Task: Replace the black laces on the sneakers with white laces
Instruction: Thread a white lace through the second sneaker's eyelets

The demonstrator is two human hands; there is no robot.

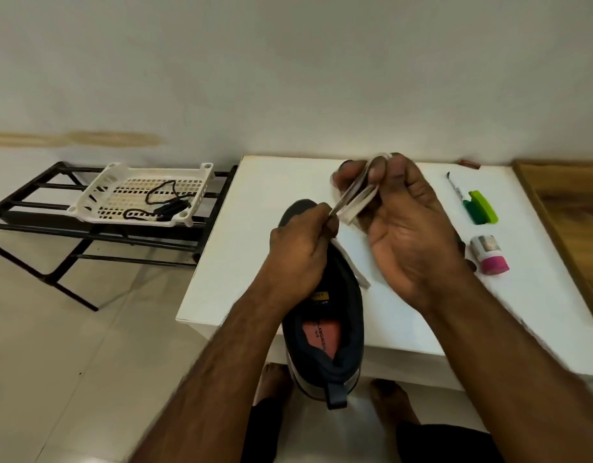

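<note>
The white surface (255, 248) fills the middle of my view, with a black rack (37, 215) at nine o'clock carrying a white basket (101, 188) that holds the black laces (169, 203). A dark sneaker (341, 332) lies at six o'clock, heel overhanging the near edge. My right hand (405, 228) curls its fingers round a folded white lace (357, 198); my left hand (301, 255) pinches its lower end.
</note>
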